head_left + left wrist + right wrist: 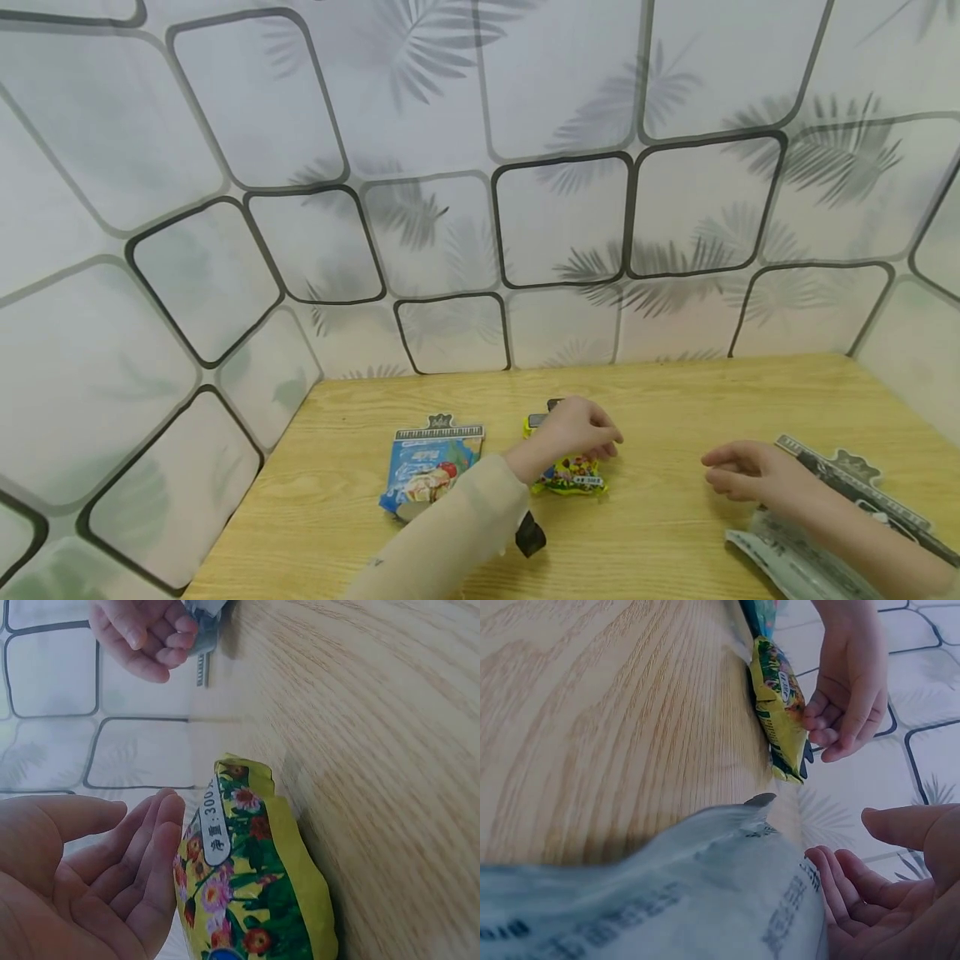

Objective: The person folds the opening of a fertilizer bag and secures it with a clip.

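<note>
My left hand is over a yellow bag printed with flowers, which lies on the wooden table. Its fingers are relaxed and hold nothing; in the left wrist view the fingertips are right beside the printed bag. My right hand hovers above the near end of a pale grey-green bag, thumb and fingers apart and nothing between them. In the right wrist view the grey-green bag lies beside that hand. Part of the yellow bag is hidden behind the left hand.
A blue food bag with a piano-key-patterned clip along its top lies on the left. A similar dark clip is at the grey-green bag. A small black object shows under the left sleeve. Patterned walls border the table.
</note>
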